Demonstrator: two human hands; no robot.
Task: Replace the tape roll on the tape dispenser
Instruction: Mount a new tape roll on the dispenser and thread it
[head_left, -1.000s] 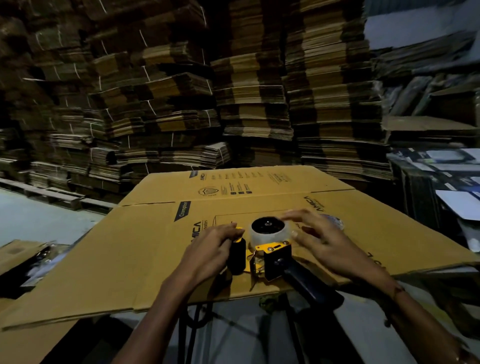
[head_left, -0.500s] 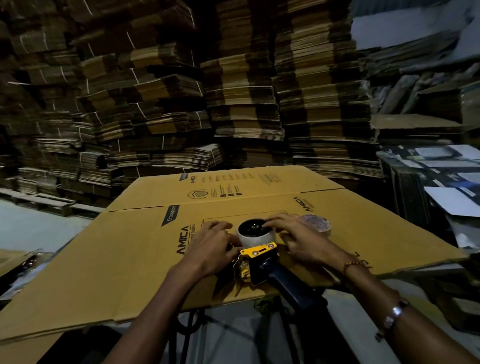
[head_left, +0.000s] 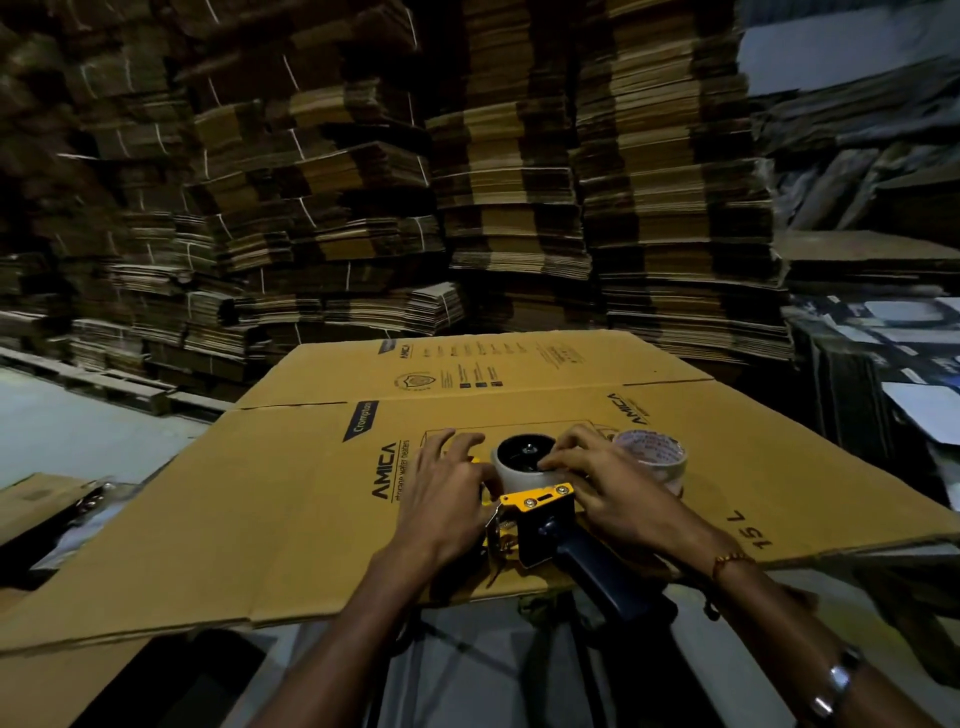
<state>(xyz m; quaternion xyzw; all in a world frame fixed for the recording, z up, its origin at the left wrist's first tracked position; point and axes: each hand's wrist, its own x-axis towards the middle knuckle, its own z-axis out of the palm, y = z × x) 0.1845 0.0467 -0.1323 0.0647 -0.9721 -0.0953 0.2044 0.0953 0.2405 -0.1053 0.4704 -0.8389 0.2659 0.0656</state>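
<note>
A roll (head_left: 521, 464) sits on the dispenser (head_left: 545, 519), lying on the flattened carton (head_left: 311, 519); left hand (head_left: 447, 493) steadies with spread fingers, right hand (head_left: 608, 483) fingertips press it home. Another roll (head_left: 655, 457) lies just beside. Threading likely remains.

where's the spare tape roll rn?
Head view: the spare tape roll lies on the flattened carton, just right of the right hand.

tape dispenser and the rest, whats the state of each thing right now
tape dispenser: lying on its side on the cardboard sheet
tape roll: seated on the dispenser's hub
spare roll: lying flat on the sheet, untouched
left hand: fingers spread, resting beside the roll
right hand: fingertips pressing the roll's rim
</note>
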